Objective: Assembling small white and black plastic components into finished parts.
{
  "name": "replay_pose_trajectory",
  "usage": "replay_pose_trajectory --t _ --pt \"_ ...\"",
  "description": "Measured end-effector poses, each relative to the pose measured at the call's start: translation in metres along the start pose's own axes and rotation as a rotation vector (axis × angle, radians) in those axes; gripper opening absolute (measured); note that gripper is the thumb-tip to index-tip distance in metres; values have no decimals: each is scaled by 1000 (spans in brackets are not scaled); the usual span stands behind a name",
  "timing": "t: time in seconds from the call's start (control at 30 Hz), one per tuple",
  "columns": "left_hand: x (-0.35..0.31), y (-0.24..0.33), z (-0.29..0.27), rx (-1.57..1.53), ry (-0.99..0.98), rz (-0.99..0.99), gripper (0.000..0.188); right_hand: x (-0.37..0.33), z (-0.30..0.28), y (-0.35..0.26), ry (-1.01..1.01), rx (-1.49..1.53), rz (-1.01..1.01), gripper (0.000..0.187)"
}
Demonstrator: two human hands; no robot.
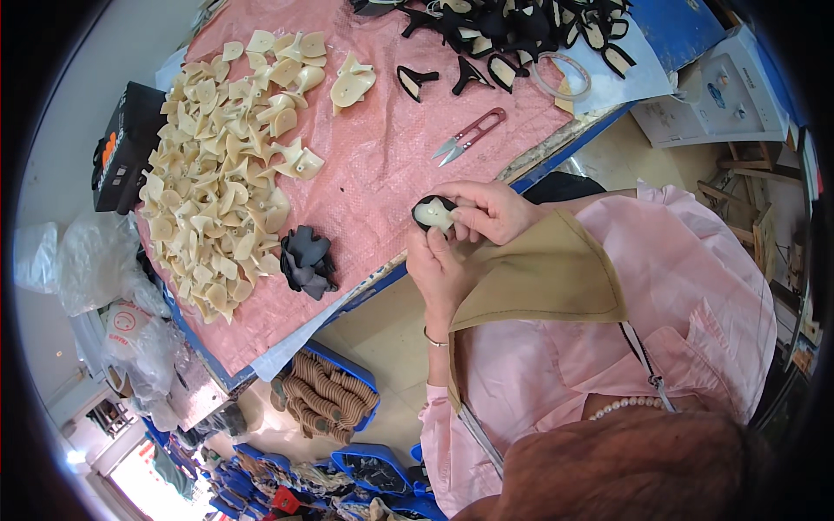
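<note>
Looks like this one's mid-job, left hand [437, 271] and right hand [499, 213] both pinching a black-edged cream piece [433, 214] near the counter's [373, 174] edge, with a bunch of black-covered pieces [504, 31] probably done and a huge heap of bare cream pieces [217, 187] left.

on table [373, 195]: pieces [217, 178] left, snips [479, 132] right
</note>
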State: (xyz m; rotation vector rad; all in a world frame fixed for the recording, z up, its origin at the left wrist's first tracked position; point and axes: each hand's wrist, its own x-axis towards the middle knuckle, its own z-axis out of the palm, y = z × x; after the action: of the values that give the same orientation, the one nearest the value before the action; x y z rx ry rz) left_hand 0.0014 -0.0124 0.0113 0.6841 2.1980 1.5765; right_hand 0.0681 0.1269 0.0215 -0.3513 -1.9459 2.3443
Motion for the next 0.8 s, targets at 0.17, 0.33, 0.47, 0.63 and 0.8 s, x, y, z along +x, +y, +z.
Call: replay_pose_trajectory --t 0.17,0.33,0.47,0.63,0.8 --pt "-3 0 -13 -3 -160 51 12 4 -1 -2 16 76 43 38" --pt "6 3 -21 -162 -81 70 22 -2 -3 -5 25 181 57 39" --pt "15 -6 -3 -12 -95 178 29 -1 4 -5 -115 155 58 41" --pt "12 0 7 36 18 186 15 0 -9 3 -62 165 55 27" --pt "5 21 7 147 -243 169 14 17 -20 5 -127 118 -93 32"
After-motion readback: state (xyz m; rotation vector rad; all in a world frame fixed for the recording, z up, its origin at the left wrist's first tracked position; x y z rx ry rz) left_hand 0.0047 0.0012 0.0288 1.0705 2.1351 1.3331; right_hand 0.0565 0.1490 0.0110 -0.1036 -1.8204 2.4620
